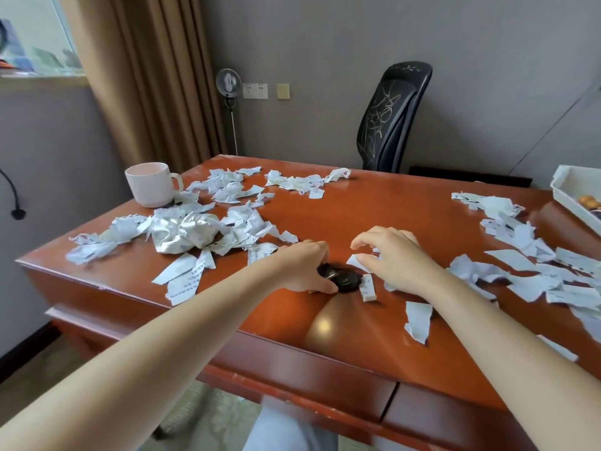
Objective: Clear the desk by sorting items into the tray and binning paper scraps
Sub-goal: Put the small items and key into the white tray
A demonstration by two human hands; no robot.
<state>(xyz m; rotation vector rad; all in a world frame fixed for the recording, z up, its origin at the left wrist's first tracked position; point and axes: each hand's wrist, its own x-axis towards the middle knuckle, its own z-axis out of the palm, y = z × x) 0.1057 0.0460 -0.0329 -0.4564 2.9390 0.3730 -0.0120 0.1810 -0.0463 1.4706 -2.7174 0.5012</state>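
Scraps [227,188] litter our worktop [390,203], a tray [569,199] at its right edge. Our left hand [305,265] grips a black gadget [346,281]; our right hand [396,258] curls loosely over scraps.

The small black object [347,281] near the desk's [374,216] front edge is half covered by the left hand's [304,265] curled fingers, so what it is cannot be told. The white tray [567,193] at the desk's right edge is cut off by the frame, and its orange-brown contents [588,200] show only in part. Writing on the paper scraps [185,281] is too small to read. The right hand [395,258] hides the scraps beneath it — whether it holds one is unclear. The chair's [390,118] base is hidden behind the desk's far edge.
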